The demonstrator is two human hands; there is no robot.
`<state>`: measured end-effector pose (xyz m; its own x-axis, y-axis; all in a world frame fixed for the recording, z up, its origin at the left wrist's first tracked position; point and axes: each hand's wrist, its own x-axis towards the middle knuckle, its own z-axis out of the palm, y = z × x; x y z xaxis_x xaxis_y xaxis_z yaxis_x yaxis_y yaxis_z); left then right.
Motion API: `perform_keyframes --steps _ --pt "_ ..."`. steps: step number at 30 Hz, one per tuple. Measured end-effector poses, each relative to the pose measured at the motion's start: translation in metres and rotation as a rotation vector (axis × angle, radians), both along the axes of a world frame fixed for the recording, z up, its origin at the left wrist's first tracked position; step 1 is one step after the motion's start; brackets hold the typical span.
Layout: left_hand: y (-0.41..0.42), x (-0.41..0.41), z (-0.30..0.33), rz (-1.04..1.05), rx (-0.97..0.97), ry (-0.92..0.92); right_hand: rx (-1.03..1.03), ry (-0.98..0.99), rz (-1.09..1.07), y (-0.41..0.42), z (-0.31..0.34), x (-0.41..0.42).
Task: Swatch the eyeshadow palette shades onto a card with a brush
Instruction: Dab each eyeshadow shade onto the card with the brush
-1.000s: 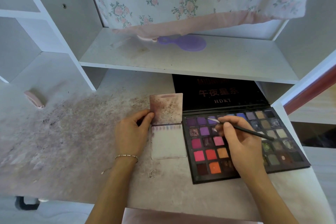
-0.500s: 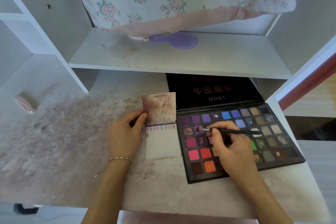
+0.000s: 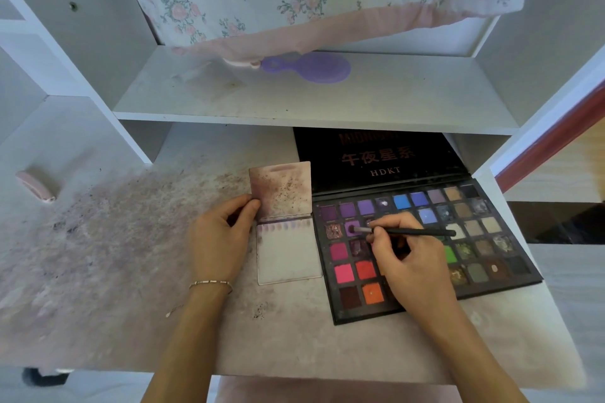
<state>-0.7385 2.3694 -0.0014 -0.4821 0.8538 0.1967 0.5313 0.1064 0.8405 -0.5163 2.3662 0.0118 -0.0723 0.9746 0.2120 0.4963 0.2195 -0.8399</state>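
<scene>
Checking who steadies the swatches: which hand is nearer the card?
Left. The left hand pinches the card by its raised flap; the right hand is over the palette, holding the brush.

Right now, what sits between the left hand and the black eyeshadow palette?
In the head view, the folded swatch card lies between the left hand, which pinches its raised flap, and the black eyeshadow palette.
</scene>
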Motion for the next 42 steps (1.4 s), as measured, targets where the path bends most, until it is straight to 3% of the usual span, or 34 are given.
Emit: perform_keyframes --steps 11,16,27,42 --pt "0.000 0.000 0.000 0.005 -0.013 -0.005 -0.009 -0.032 -0.036 0.001 0.000 -0.001" --pt "0.001 -0.001 0.000 0.006 -0.027 -0.010 0.003 0.078 -0.061 0.000 0.005 0.000" --pt "-0.001 -0.002 0.001 -0.006 -0.039 -0.008 -0.132 0.231 0.193 -0.004 0.015 -0.046" --pt "0.000 -0.002 -0.002 -0.017 -0.008 0.000 -0.168 0.158 0.233 0.002 0.005 -0.075"
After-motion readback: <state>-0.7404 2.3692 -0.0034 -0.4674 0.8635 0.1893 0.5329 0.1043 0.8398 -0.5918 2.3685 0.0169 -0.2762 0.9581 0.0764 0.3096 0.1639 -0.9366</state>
